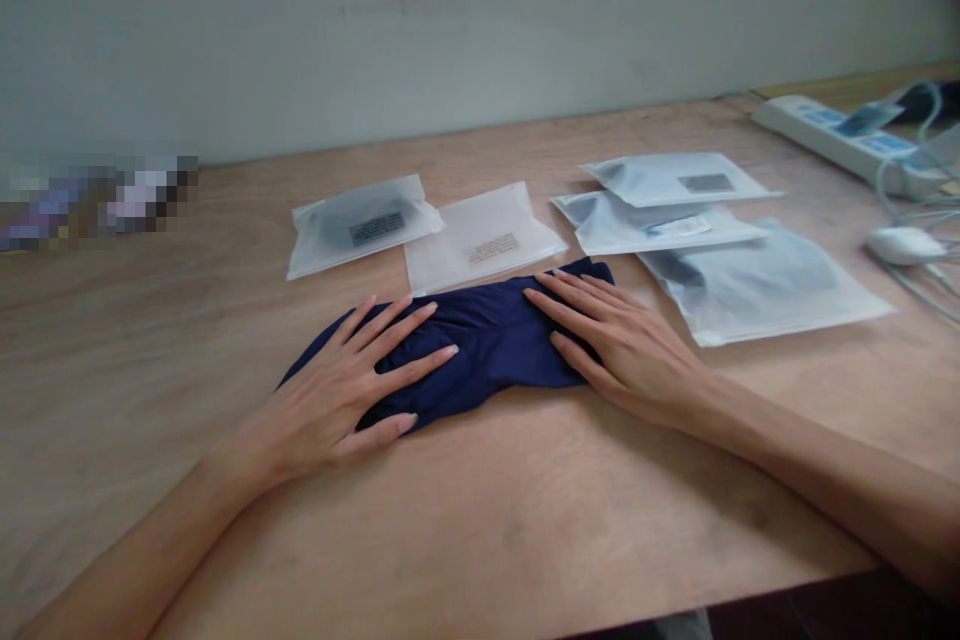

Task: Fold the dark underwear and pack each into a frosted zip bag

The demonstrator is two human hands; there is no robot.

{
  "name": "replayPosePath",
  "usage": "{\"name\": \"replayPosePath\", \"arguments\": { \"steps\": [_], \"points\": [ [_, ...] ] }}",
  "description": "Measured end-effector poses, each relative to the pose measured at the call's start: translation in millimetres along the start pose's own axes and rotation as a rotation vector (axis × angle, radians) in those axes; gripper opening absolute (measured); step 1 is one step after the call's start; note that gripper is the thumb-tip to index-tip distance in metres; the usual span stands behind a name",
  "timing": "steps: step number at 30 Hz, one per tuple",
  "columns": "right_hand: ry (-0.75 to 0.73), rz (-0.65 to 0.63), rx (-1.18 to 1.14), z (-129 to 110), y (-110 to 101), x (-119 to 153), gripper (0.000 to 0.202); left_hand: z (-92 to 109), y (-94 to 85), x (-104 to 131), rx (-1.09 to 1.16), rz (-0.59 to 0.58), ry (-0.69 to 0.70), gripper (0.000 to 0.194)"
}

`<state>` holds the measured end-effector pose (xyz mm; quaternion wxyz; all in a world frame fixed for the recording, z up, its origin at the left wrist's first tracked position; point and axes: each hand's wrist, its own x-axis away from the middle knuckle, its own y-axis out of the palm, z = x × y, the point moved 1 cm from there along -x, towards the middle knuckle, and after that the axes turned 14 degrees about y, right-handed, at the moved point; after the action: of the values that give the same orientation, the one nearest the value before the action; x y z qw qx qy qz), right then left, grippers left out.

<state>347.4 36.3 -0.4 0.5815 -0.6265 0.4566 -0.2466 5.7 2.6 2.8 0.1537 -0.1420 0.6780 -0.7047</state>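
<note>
A dark navy piece of cloth (487, 330), folded into a long strip, lies across the middle of the wooden table (480, 520). My left hand (337, 395) rests flat on its left end with the fingers spread. On the right end lies my right hand (626, 345), palm down, fingers stretched out. Both hands press on the fabric from above and neither grips it. Just behind the cloth sits a flat, frosted plastic pouch (480, 235) with printed text. Its left edge is overlapped by another frosted pouch (360, 220) with something dark inside.
Several frosted pouches overlap at the right, among them a top pouch (675, 178) and a larger front pouch (772, 280). A white power strip (840, 140), cables and a white adapter (904, 245) lie at the far right. Behind the table stands a pale wall (450, 30).
</note>
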Motion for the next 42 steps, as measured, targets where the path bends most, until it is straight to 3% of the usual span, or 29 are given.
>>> {"name": "replayPosePath", "arguments": {
  "steps": [5, 10, 13, 18, 23, 30, 38, 42],
  "points": [
    [-0.125, 0.143, -0.069, 5.8, -2.9, 1.1, 0.043, 9.8, -2.4, -5.9, 0.007, 0.017, 0.039, 0.066],
    [-0.288, 0.048, -0.228, -2.0, -6.6, 1.5, 0.046, 22.3, 0.2, -11.8, 0.030, 0.039, 0.050, 0.068],
    [-0.250, -0.001, -0.133, -5.1, -6.0, -0.1, 0.046, 22.0, 2.4, -10.3, 0.029, 0.050, 0.038, 0.069],
    [-0.035, 0.116, -0.026, 2.6, -5.3, -1.2, 0.030, 13.3, 2.4, -6.6, -0.003, 0.067, -0.007, 0.068],
    [0.051, 0.174, -0.071, 9.5, -5.3, -4.3, 0.026, 10.9, 0.7, -5.5, 0.012, 0.057, -0.002, 0.067],
    [0.204, 0.107, -0.110, 25.5, -12.6, -11.1, 0.058, 9.3, -4.3, -4.7, 0.085, 0.093, 0.053, 0.062],
    [0.117, 0.030, -0.094, 23.9, -16.5, -14.7, 0.029, 3.6, -4.2, 1.3, 0.189, 0.210, 0.103, 0.057],
    [0.093, -0.029, -0.175, 15.3, -21.4, -12.5, 0.022, 4.4, -6.9, -0.8, 0.226, 0.203, 0.077, 0.054]
  ]
}}
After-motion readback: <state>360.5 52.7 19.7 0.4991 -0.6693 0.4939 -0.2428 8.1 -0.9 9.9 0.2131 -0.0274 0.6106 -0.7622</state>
